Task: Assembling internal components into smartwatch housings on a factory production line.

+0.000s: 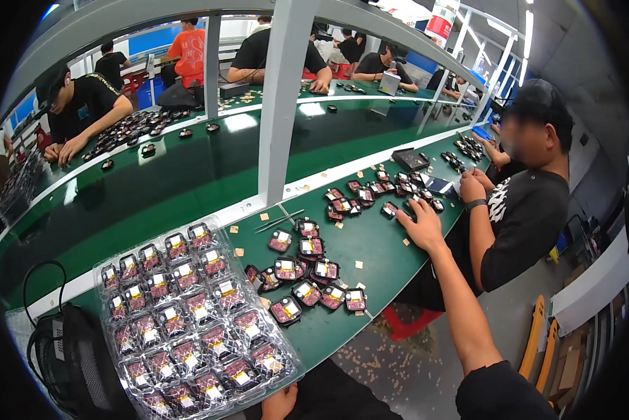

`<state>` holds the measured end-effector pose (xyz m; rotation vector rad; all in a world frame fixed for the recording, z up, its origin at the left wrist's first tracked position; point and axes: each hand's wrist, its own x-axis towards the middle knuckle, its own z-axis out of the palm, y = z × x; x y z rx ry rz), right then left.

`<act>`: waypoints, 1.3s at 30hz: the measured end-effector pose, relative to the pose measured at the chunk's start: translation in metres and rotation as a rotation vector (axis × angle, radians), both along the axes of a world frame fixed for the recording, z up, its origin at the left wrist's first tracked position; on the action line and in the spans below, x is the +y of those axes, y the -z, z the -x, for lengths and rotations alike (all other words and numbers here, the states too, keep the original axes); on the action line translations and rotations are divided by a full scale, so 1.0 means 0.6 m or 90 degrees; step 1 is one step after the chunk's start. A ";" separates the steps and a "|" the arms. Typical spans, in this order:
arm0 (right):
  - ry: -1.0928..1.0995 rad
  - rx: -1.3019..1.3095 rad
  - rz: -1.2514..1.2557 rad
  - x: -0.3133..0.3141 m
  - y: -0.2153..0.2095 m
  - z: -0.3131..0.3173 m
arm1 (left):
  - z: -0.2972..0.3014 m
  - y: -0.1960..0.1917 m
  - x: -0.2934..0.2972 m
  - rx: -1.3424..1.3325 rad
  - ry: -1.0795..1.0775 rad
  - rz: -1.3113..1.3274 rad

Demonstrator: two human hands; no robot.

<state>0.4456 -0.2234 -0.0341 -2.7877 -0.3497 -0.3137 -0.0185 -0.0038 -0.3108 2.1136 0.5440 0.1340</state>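
Note:
My right hand (422,227) reaches far to the right over the bench, thumb and fingers apart. It is at a cluster of small black-cased electronic modules (389,209); whether a fingertip touches one is hard to see. At the bench's near edge my left hand (279,404) sits low, beside the corner of a clear plastic blister tray (291,369); its fingers are mostly hidden. Rows of the same modules, with pinkish boards, yellow strips and white labels, fill the tray. Between tray and right hand lies a loose group of modules (307,292).
Tweezers (279,220) lie by a white post (279,105). Behind runs a green conveyor belt (237,154) with a few modules. A co-worker (524,189) sits close on my right, near a phone (439,185) and black box (410,160). A black mesh bag (83,364) stands left.

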 end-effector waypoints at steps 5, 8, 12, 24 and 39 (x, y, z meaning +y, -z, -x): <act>-0.105 -0.026 -0.057 0.051 0.016 0.026 | -0.004 -0.013 0.002 -0.036 0.000 -0.034; -0.196 -0.034 -0.082 0.080 0.016 0.060 | -0.009 -0.019 0.001 -0.035 0.010 -0.044; -0.351 -0.003 -0.066 0.127 0.000 0.103 | -0.006 -0.019 0.005 -0.043 0.008 -0.044; -0.131 0.030 -0.089 0.148 -0.035 -0.137 | -0.006 -0.023 -0.001 -0.059 0.008 -0.021; -0.420 0.067 0.049 0.243 -0.016 -0.039 | -0.006 -0.002 0.009 -0.030 0.011 0.005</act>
